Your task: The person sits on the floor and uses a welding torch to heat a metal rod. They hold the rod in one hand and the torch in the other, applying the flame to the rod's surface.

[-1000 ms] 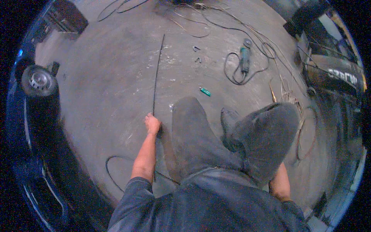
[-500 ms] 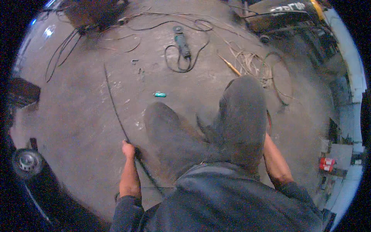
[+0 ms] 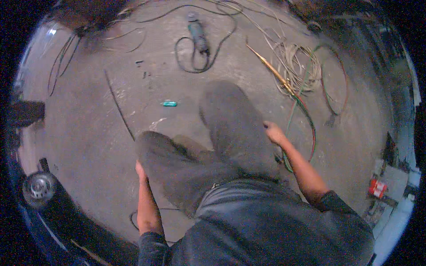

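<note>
Bearing blurred markings, red packaging (image 3: 378, 189) sits beyond hands (image 3: 274, 133).

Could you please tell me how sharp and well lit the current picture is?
Head view: dim, with black corners and coloured speckle near the rim; a small white glare spot at upper left; the trousers and power tool look soft; the left hand shows too little detail to make out its fingers.

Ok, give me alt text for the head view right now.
A person crouches on a grey floor, left hand by the left knee near a thin dark rod, right hand by the right thigh. Ahead lie a corded grinder, a small green item and a brass torch.
</note>
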Demonstrator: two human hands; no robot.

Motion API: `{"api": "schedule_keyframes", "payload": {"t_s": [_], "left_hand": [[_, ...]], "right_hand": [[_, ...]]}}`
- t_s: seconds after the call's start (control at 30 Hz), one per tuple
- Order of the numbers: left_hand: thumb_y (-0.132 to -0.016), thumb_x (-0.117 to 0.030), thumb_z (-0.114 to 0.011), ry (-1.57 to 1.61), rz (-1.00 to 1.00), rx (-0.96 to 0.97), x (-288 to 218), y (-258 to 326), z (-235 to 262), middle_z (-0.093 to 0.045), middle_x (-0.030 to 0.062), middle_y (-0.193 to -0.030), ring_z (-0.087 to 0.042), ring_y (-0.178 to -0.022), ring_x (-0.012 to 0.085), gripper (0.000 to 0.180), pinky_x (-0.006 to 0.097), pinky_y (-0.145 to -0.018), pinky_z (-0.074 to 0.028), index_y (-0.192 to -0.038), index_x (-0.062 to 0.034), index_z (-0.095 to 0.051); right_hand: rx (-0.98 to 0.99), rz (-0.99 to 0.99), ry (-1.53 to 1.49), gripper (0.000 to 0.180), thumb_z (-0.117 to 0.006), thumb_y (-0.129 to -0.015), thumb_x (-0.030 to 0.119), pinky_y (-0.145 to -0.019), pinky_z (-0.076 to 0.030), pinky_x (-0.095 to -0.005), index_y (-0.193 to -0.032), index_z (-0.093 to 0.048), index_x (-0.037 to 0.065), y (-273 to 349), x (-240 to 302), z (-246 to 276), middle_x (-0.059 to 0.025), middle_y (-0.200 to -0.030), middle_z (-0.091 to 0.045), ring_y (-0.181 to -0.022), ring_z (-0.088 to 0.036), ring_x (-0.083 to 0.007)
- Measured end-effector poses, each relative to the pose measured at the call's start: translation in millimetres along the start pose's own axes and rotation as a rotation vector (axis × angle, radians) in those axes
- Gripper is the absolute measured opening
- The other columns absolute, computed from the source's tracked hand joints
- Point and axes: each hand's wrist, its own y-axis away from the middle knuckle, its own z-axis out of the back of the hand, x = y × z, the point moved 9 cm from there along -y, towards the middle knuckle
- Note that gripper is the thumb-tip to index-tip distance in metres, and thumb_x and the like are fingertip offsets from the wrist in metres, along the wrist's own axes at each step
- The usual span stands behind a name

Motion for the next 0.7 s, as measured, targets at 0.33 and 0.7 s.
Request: {"api": "schedule_keyframes", "payload": {"t_s": [0.33, 0.7], "left_hand": [[-0.090, -0.027, -0.063, -0.867, -0.026, -0.070, -65.6, 58.5, -99.8, -0.072, 0.0210, -0.116, -0.069, -0.106, 0.0393, 0.038, 0.047, -0.092, -0.055, -0.119, -0.0018, -0.066], [-0.093, -0.036, -0.060, -0.660, -0.035, -0.095, -121.8, 147.8, -120.4, -0.072, 0.0206, -0.119, -0.068, -0.109, 0.0378, 0.047, 0.046, -0.094, -0.054, -0.129, -0.0041, -0.061]], "right_hand": [[0.195, -0.231, 0.020, 0.039, -0.073, -0.082, 0.032, -0.083, -0.054, -0.0458, -0.107, -0.070, 0.002, -21.1, -125.2, -9.2, -0.0209, -0.105, -0.073, -0.096, -0.070, -0.0370], [0.025, -0.095, 0.081, 0.034, -0.054, -0.096, 0.028, -0.082, -0.054, -0.0563, -0.120, -0.064, 0.006, -0.8, -33.7, -51.8, -0.0247, -0.110, -0.070, -0.098, -0.068, -0.0465]]}}
